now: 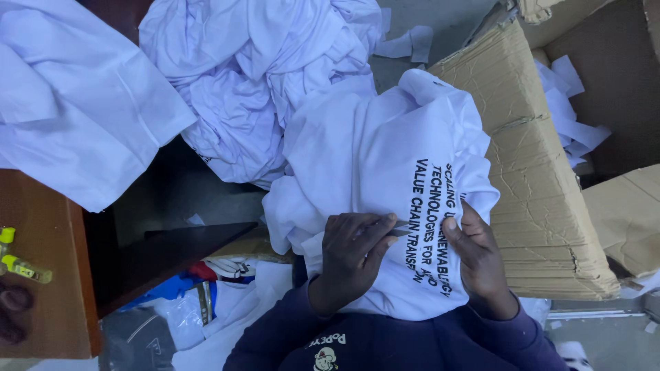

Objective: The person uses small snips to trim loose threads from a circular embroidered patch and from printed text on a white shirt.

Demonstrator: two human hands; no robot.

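The left hand (352,251) pinches a small metal tool (397,227) (its kind I cannot tell) against the white printed shirt (375,158) on the person's lap. The right hand (480,255) lies on the shirt, fingers pressing the cloth flat beside the black lettering. At left stands a brown wooden table (41,275) carrying a small yellow-capped bottle (24,268). At right is a creased cardboard box (543,178). Farther away, a heap of white garments (254,62) lies above the grey floor (440,17).

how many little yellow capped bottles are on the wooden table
2: one bottle lies near the left edge of the table; another, cut off, sits just above. More may be out of view.
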